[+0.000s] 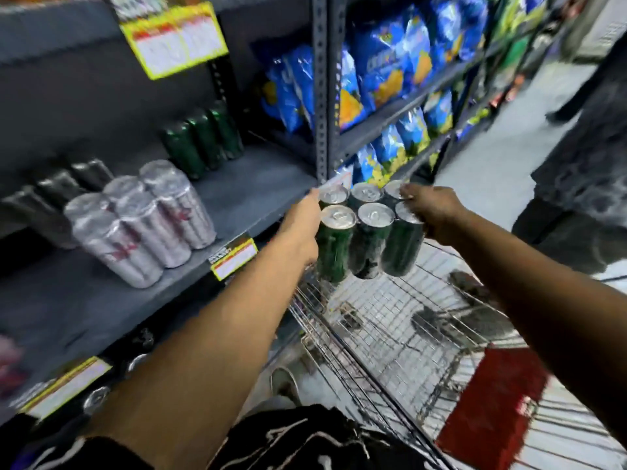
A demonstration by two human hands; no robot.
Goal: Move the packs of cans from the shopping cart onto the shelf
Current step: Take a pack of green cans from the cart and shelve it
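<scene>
Six-pack of green cans (364, 232) held above the shopping cart (400, 320), just right of the shelf (237, 198) edge. Cans near-upright, tops up; pack's long axis left-right. Left hand (300, 228), right hand (432, 212) clamp opposite ends.

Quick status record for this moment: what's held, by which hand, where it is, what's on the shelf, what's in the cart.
held item: green six-pack of cans, shrink-wrapped, upright
left hand: gripping the pack's left side
right hand: gripping the pack's right side
pack position: in the air above the shopping cart, beside the shelf edge, not yet on it
shelf: silver can pack in front, green can pack farther back, dark cans at left
cart basket: no other packs visible
</scene>
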